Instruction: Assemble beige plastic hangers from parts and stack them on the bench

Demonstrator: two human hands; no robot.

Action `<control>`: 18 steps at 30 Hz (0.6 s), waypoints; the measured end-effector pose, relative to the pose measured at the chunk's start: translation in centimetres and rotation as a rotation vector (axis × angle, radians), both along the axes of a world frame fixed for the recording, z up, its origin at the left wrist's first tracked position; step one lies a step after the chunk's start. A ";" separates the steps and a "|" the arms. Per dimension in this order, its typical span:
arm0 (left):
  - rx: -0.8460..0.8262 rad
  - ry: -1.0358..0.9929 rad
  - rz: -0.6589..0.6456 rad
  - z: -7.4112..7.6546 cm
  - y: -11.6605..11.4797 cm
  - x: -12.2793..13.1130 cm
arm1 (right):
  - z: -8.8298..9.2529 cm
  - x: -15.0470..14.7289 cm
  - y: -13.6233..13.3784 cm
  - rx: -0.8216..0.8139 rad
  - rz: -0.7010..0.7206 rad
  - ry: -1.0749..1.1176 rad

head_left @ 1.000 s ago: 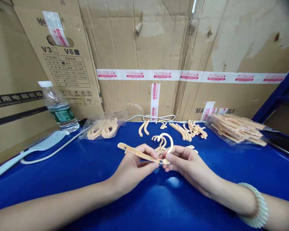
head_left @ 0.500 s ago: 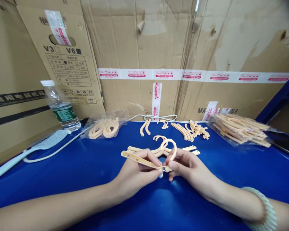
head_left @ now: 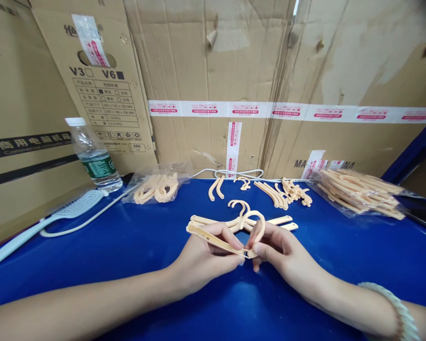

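Over the counter (head_left: 145, 251), your left fingers (head_left: 230, 235) pinch the slim arm (head_left: 213, 240) — long axis slanting rightward and down — its lower end at the foot of the hook (head_left: 262, 226) your right fingers (head_left: 269, 252) pinch.

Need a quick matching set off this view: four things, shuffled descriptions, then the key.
Things:
1. Front hook
2. Hollow-sided bar
3. Bottle
4. Brush

Descriptions:
A. Green-labelled and white-capped
B. Held in the left hand
C. Light blue, lying on the table's left side
D. Held in the right hand

Pairs: 1-D, 2-B, 3-A, 4-C
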State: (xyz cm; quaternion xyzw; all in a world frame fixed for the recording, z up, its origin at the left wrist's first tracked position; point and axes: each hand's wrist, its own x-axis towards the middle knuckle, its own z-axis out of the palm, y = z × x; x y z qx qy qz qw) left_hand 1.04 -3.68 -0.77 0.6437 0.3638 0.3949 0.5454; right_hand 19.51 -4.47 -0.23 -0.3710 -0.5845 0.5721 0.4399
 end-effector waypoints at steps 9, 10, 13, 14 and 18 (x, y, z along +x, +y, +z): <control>-0.031 -0.017 0.010 0.3 -0.2 0.1 | 0.2 -0.2 0.0 0.062 -0.004 -0.041; -0.028 -0.015 0.013 0.4 -0.2 0.2 | 0.3 -0.2 0.0 0.066 -0.008 -0.046; -0.052 -0.031 0.010 0.5 -0.2 0.2 | 0.3 -0.3 -0.1 0.084 -0.019 -0.055; -0.071 -0.046 0.008 0.5 -0.3 0.2 | 0.4 -0.3 -0.1 0.090 -0.021 -0.055; -0.110 -0.090 0.007 0.6 -0.4 0.4 | 0.3 -0.5 -0.2 0.106 -0.026 -0.057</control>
